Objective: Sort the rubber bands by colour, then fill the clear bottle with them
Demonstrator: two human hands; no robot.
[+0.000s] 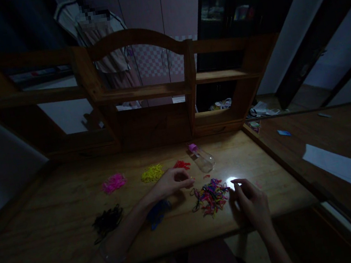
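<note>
My left hand (171, 182) is over the desk between the yellow rubber bands (152, 173) and the mixed pile, its thumb and fingertips pinched together; a tiny coloured bit shows at the tips, too small to name. Just right of the mixed multicoloured rubber bands (212, 197) is my right hand (253, 199), thumb and index finger closed together; what they hold, if anything, is unclear. Red rubber bands (181, 165) lie behind my left hand. Blue rubber bands (157, 213) are partly hidden under my left wrist. Black rubber bands (108, 220) and pink rubber bands (114, 183) lie farther left.
A clear bottle with a pink cap (204, 160) lies on its side behind the mixed pile. One stray red band (206, 176) rests nearby. A wooden shelf unit (150, 92) rises along the desk's back edge. White paper (342, 168) lies on the surface at right.
</note>
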